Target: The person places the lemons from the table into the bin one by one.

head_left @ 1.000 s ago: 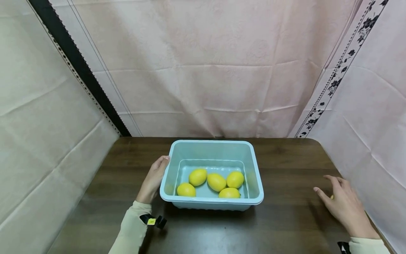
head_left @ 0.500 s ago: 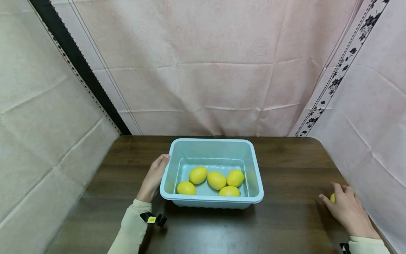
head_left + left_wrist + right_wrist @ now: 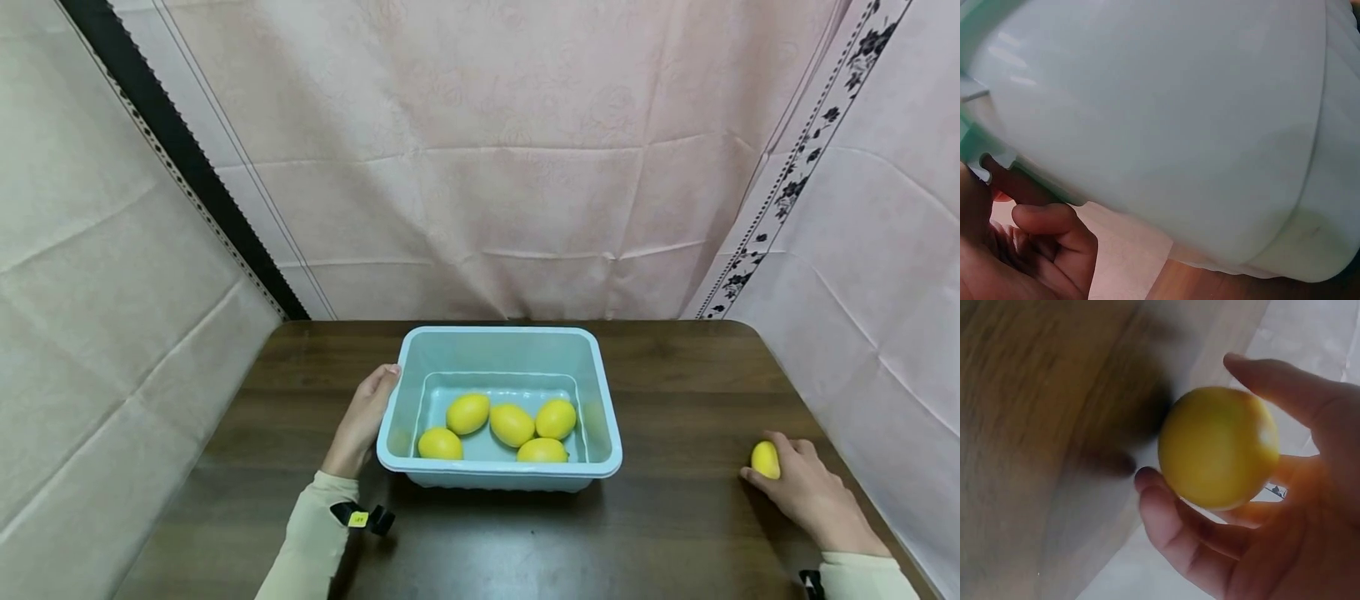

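Observation:
A light blue plastic basin [image 3: 498,471] stands on the wooden table, with several yellow lemons [image 3: 512,426] lying on its floor. My left hand [image 3: 365,423] grips the basin's left rim; in the left wrist view its curled fingers [image 3: 1063,234] are at the rim beside the pale outer wall [image 3: 1179,125]. Far to the right, my right hand [image 3: 813,492] holds another lemon [image 3: 765,460] between thumb and fingers. Close up in the right wrist view, that lemon [image 3: 1219,447] sits within the bent fingers, near the tabletop.
The brown table [image 3: 675,400] has rounded far corners. Pale cloth curtains [image 3: 487,167] hang behind it and along both sides. The right hand works close to the table's right edge.
My right hand has closed round the lemon at the right and shifted slightly left with it, so more of the lemon shows. The left hand and basin have stayed in place.

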The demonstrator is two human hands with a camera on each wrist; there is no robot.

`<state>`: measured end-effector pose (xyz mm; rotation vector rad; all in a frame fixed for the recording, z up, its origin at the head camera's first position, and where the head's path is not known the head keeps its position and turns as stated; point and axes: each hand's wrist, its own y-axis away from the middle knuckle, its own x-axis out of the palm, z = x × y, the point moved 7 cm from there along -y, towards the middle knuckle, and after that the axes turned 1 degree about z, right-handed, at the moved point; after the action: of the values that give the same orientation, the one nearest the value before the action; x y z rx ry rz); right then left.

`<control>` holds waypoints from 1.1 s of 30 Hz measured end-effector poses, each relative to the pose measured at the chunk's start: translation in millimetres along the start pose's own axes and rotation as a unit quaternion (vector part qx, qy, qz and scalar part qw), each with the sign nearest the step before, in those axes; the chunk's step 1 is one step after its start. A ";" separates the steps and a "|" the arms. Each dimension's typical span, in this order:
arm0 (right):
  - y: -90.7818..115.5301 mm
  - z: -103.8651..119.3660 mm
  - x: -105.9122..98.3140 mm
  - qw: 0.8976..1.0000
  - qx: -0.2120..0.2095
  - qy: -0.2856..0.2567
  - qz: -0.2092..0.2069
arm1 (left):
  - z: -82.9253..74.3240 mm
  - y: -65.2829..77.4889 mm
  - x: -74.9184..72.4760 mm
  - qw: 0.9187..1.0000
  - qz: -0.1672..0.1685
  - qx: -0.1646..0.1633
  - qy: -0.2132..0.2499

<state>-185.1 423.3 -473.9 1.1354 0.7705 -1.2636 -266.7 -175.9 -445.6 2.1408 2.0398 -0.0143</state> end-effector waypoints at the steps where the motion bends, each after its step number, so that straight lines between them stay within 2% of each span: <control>1: -0.7 0.3 -0.4 1.000 -0.002 0.001 0.001 | 0.2 0.6 0.1 1.000 -0.001 0.000 0.000; 8: -5.8 -0.6 2.1 1.000 -0.017 -0.007 0.001 | -1.1 0.6 -0.5 1.000 -0.004 0.007 0.001; 16: -5.9 18.4 -1.7 0.994 -0.087 -0.035 -0.064 | -0.6 1.5 -0.2 1.000 -0.004 0.007 0.006; 26: 3.2 41.3 -15.6 0.988 -0.093 -0.055 -0.109 | 1.0 0.9 0.6 1.000 0.000 0.007 0.010; 33: 10.3 65.7 -24.2 0.980 -0.109 -0.079 -0.147 | 2.4 0.1 0.2 1.000 0.002 0.012 0.017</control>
<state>-188.7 368.4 -429.4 0.7525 0.9541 -1.4546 -266.3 -176.0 -447.9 2.1742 2.0640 -0.0039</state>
